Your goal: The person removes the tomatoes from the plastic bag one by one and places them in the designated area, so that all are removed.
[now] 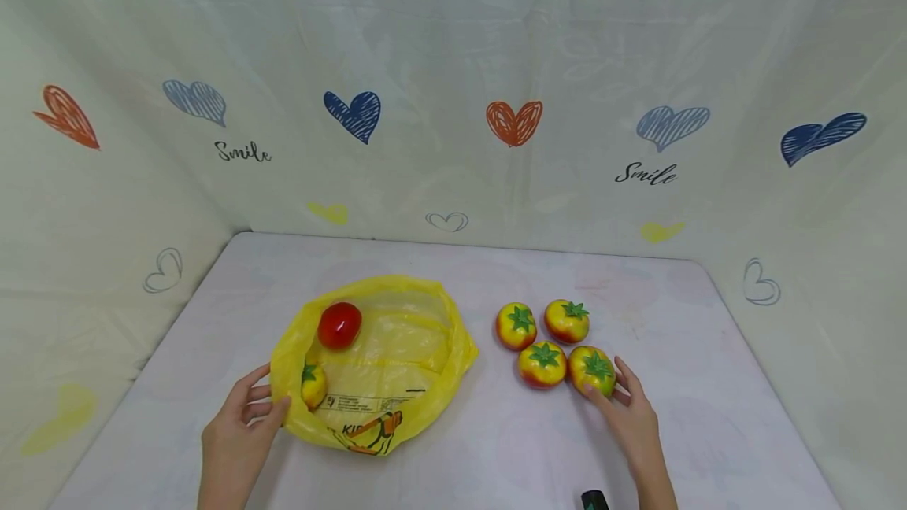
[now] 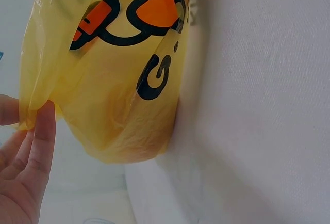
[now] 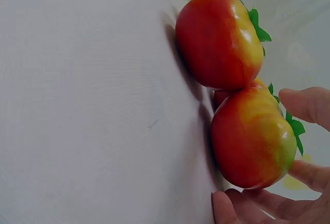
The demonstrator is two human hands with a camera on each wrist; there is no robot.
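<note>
A yellow plastic bag (image 1: 386,278) lies with its mouth spread wide. My left hand (image 1: 237,431) pinches its left rim between thumb and fingers, as the left wrist view also shows. Inside the bag are a glossy red round fruit (image 1: 340,326) and a yellow toy tomato (image 1: 314,388) with green leaves, partly covered by the rim. To the right, several red-and-yellow toy tomatoes sit close together. My right hand (image 1: 629,415) is at the nearest right toy tomato (image 3: 252,139), fingers beside and touching it. In the right wrist view the thumb stands apart from the fruit, which rests on the table.
Other toy tomatoes (image 1: 542,364) stand just left of the one at my right hand. A dark cylindrical object (image 1: 594,500) shows at the bottom edge. The white table (image 1: 638,290) ends against a pale curtain (image 1: 439,38) printed with hearts.
</note>
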